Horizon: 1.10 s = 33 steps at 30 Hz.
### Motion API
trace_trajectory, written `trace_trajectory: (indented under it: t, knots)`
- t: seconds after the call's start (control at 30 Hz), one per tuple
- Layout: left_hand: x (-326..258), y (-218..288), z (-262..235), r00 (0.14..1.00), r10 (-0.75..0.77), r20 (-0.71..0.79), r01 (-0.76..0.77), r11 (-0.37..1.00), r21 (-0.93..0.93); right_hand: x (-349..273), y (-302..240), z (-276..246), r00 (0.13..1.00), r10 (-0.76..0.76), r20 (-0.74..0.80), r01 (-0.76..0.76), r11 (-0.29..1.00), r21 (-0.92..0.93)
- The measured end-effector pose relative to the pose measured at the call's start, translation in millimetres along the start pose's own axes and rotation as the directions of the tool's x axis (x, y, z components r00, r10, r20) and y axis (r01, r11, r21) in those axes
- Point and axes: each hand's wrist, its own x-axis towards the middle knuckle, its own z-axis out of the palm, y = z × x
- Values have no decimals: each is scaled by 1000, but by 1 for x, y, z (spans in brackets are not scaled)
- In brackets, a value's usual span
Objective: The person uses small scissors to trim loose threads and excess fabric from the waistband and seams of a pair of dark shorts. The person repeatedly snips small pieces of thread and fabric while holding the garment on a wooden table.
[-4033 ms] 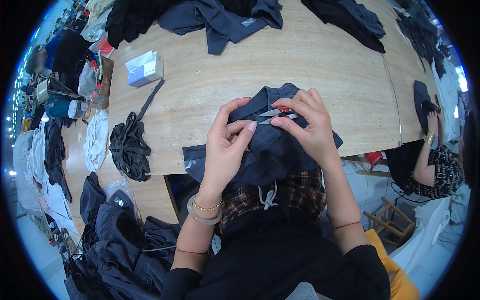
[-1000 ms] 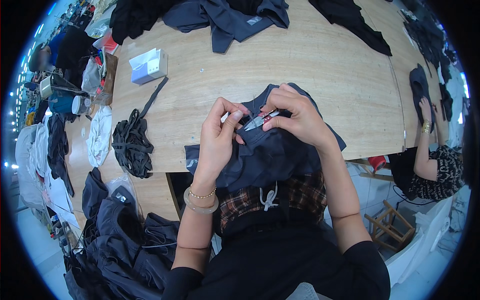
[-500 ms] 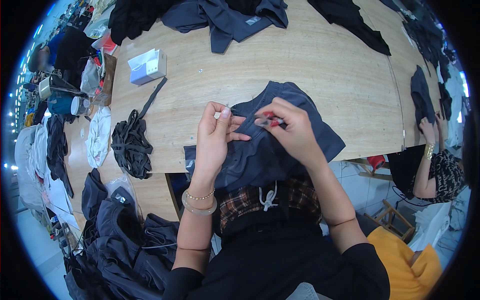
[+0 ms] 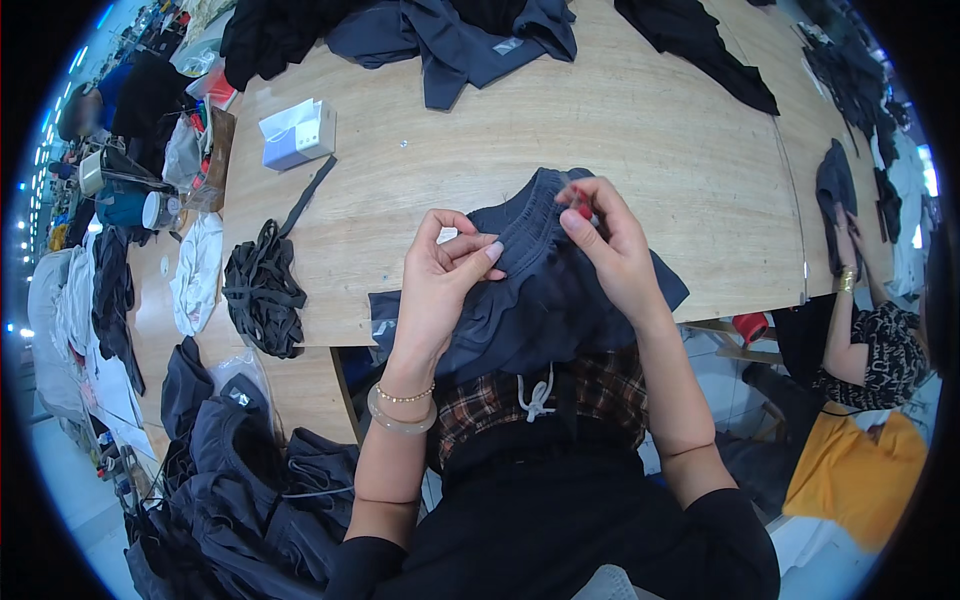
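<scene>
Dark blue shorts (image 4: 530, 300) lie bunched at the near edge of the tabletop (image 4: 640, 130), directly under both my hands, the gathered waistband running left to right and arching away from me. My left hand (image 4: 440, 275) pinches the waistband fabric between thumb and fingers, just left of centre. My right hand (image 4: 610, 245) grips the band's right part, fingertips closed on a small red item I cannot identify. Both hands touch the garment, about equally near. To my left: a tangle of black straps (image 4: 262, 290), well apart; further back, a small white-and-lilac box (image 4: 297, 133). More dark garments (image 4: 450, 35) sit across the far side. Another person's arm (image 4: 850, 320) works at the right edge. Nothing lies between my hands and the shorts.
</scene>
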Motion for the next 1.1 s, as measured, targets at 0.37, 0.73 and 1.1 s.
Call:
trace_trajectory:
  t: [0.37, 0.73, 1.1]
  knots:
    - [-3, 8, 4, 999, 18, 33, -19, 999, 46, 2, -14, -22, 956, -229, 184, 293, 797, -528]
    - [-4, 10, 5, 999, 14, 41, -16, 998, 65, 5, -23, -17, 923, -295, 247, 385, 707, -593]
    - [-5, 9, 3, 997, 29, 70, -31, 999, 28, 7, -18, -23, 951, -238, 199, 306, 826, -474]
